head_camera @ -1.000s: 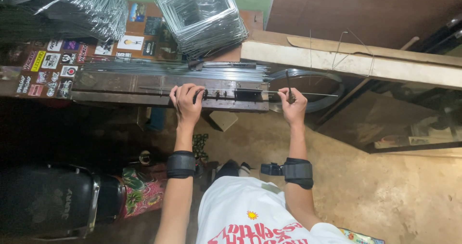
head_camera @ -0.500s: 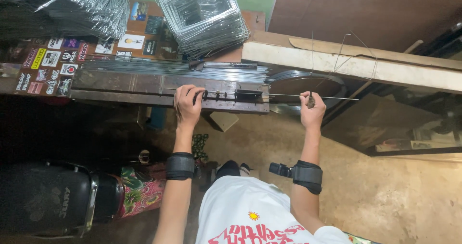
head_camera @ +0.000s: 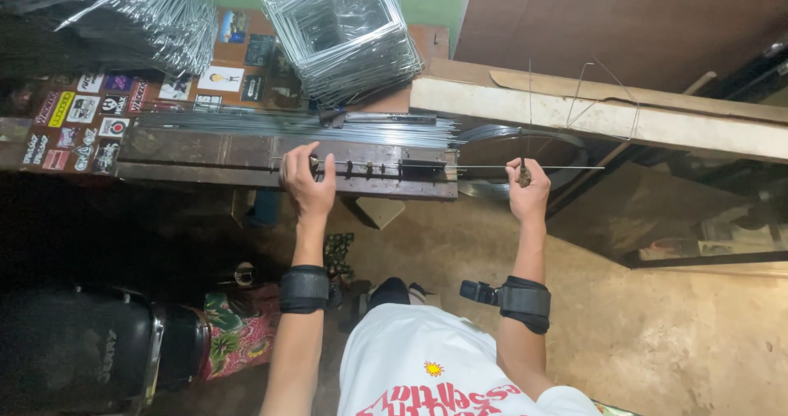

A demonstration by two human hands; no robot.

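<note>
Gripping a wire (head_camera: 492, 167) — both hands on the workbench (head_camera: 205, 149) — stickers (head_camera: 78, 120) alongside.

The right hand (head_camera: 527, 188) has slid rightward along the wire (head_camera: 492, 167) — farther from the jig (head_camera: 369, 170).

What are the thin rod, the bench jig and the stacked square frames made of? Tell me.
Thin rod: bare steel wire, seemingly; slim, grey, glinting.
Bench jig: likely dark, worn steel; dull brown-grey plate with pegs.
Stacked square frames: bright metal wire, possibly galvanised; silvery shine.
</note>
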